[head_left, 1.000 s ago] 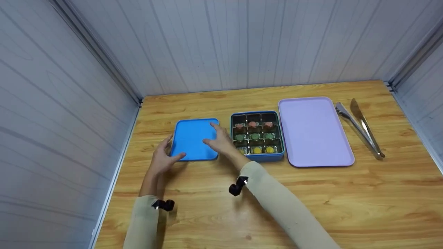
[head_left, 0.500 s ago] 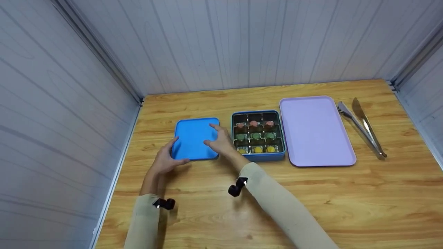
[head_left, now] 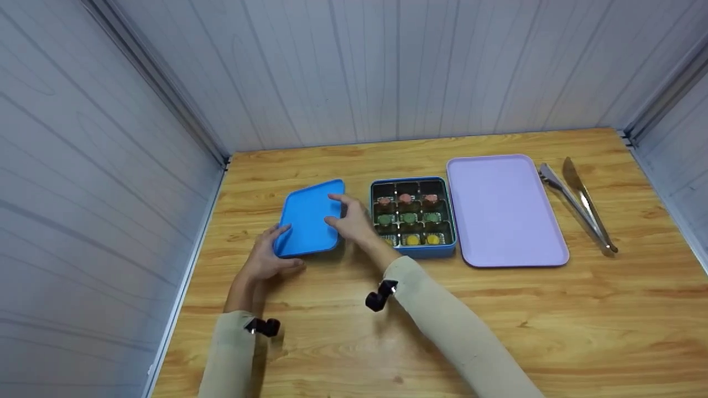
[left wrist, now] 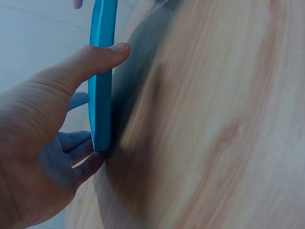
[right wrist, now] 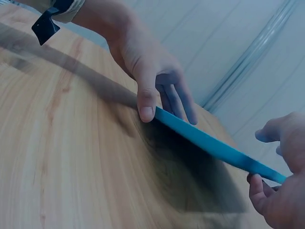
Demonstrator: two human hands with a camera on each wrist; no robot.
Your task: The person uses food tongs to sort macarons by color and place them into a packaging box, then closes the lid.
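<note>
Blue lid [head_left: 310, 218] is lifted off the worktop [head_left: 498, 320] and tilted, held between both hands just left of the open blue tin [head_left: 412, 217]. The left hand [head_left: 265, 257] grips the lid's near left corner, thumb on one face and fingers curled under the other, as the left wrist view shows [left wrist: 102, 86]. The right hand [head_left: 354, 221] holds the lid's right edge, thumb and fingers pinching it; in the right wrist view the lid [right wrist: 214, 148] shows as a thin blue strip hanging above its shadow on the wood.

The tin sits on the worktop with a dark divided insert holding small round pieces in rows: pinkish at the back, green in the middle, yellow in front. A lilac tray [head_left: 504, 210] lies just right of the tin, nearly touching it. Metal tongs [head_left: 578, 204] lie further right, apart from the tray.
</note>
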